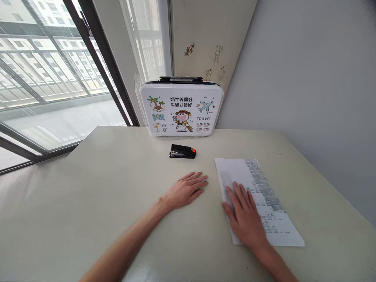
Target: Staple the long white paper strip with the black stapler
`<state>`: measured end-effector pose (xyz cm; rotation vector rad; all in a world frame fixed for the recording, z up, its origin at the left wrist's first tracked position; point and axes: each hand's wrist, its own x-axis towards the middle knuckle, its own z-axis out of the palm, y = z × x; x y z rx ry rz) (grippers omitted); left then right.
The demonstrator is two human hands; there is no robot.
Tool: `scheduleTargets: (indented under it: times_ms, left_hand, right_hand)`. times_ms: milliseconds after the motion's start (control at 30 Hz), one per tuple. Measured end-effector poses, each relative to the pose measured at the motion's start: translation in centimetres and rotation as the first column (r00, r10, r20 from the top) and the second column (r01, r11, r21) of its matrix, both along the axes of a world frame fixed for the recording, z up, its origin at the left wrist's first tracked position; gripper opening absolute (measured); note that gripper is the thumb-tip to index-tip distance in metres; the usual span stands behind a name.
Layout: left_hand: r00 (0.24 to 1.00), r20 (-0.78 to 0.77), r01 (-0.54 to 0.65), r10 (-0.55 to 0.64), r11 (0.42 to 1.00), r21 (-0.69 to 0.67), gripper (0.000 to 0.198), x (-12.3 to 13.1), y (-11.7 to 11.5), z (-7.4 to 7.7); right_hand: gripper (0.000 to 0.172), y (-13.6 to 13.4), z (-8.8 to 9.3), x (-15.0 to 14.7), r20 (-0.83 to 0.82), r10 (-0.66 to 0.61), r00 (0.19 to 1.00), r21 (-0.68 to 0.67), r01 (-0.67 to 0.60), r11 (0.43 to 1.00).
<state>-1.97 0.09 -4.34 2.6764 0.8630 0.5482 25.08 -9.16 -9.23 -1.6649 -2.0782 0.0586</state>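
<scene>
My left hand (pixel 185 190) lies flat on the pale table (pixel 88 203), fingers stretched out and holding nothing, a short way in front of a black stapler (pixel 182 151) with an orange tip. My right hand (pixel 245 217) rests palm down, fingers spread, on the left part of a printed sheet of paper (pixel 264 188) that lies flat on the table to the right.
A white case (pixel 180 109) with cartoon prints and the word TRAVEL stands upright against the wall behind the stapler. A large window (pixel 44 70) runs along the left side. A grey wall (pixel 308 78) borders the table on the right.
</scene>
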Motion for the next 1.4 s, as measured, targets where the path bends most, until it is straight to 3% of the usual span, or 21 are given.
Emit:
scheduleTargets:
  times_ms: [167,300,433,633,767,933,1033,1167,1300,1400]
  left_hand:
    - [0.980,0.012,-0.199,0.199,0.980,-0.009,0.043,-6.1,1.8,0.0]
    - [0.958,0.047,-0.286,0.284,0.958,0.035,0.037,-9.1,2.2,0.4]
    - [0.912,0.125,-0.401,0.392,0.914,0.062,0.032,-9.9,1.2,0.8]
    - [0.907,0.043,-0.421,0.419,0.906,0.048,0.040,-10.2,0.7,0.5]
    - [0.896,0.055,-0.441,0.441,0.897,-0.016,0.043,-10.3,1.5,0.2]
    - [0.852,0.137,-0.487,0.506,0.861,-0.148,0.050,-11.2,1.9,0.6]
    - [0.829,0.170,-0.503,0.533,0.843,-0.189,0.053,-12.2,1.6,1.0]
    - [0.854,0.096,-0.498,0.512,0.856,-0.141,0.061,-13.3,0.9,1.1]
    - [0.830,0.067,-0.542,0.553,0.829,-0.139,0.061,-13.2,0.7,0.9]
    - [0.792,0.088,-0.591,0.604,0.795,-0.136,0.059,-13.2,0.6,0.8]
  right_hand:
    - [0.066,-2.5,0.9,-8.0,-0.107,0.054,0.993,-0.005,-0.055,0.998]
    - [0.073,-4.7,3.3,-12.6,-0.196,0.160,0.967,-0.080,-0.179,0.981]
    - [0.063,-4.6,5.0,-10.6,-0.234,0.223,0.946,-0.121,-0.256,0.959]
    - [0.069,-3.4,2.2,-4.3,-0.002,0.211,0.977,-0.121,-0.210,0.970]
    - [0.074,-4.7,1.8,-5.4,0.034,0.269,0.962,-0.121,-0.263,0.957]
    - [0.079,-5.1,3.0,-9.0,-0.080,0.275,0.958,-0.147,-0.284,0.947]
    - [0.074,-4.6,3.6,-9.2,-0.137,0.276,0.951,-0.171,-0.298,0.939]
    - [0.063,-0.8,4.3,-7.5,-0.264,0.230,0.937,-0.164,-0.279,0.946]
    - [0.056,7.3,4.5,-7.2,-0.350,0.173,0.921,-0.051,-0.203,0.978]
    - [0.059,13.5,4.3,-9.0,-0.343,0.248,0.906,0.023,-0.256,0.966]
